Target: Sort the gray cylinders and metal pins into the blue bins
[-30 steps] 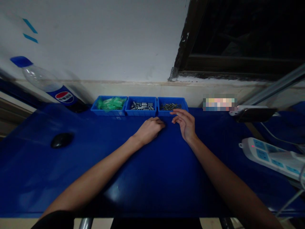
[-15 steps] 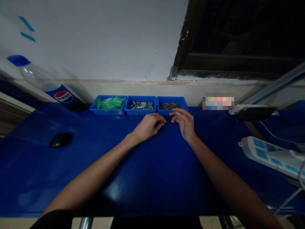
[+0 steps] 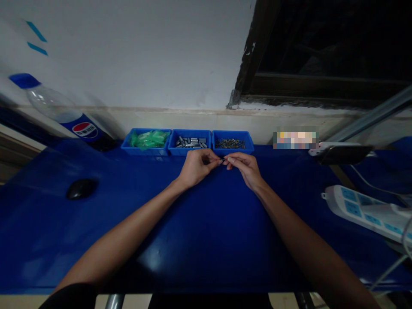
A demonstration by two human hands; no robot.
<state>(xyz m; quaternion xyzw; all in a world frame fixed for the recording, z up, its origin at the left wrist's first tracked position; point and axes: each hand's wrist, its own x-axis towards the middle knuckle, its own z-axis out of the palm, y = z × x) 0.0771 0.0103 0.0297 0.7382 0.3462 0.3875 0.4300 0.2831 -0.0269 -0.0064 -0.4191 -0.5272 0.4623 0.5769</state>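
My left hand is closed in a pinch, thumb against fingers, just in front of the middle and right bins. Its fingertips meet those of my right hand, which is pinched as well. Something small and dark shows between the fingertips, too small to name. Behind the hands, the right blue bin holds many thin metal screws. Short silvery metal cylinders lie in the middle blue bin. In the left blue bin is a heap of green plastic packets.
On the blue tabletop, a black computer mouse lies to the left. A Pepsi bottle stands at the back left. At the right are a white power strip with cables and a phone on a stand.
My right hand has moved slightly left and down from the front of the screw bin. Its spread fingers have closed into a pinch against my left hand's fingertips.
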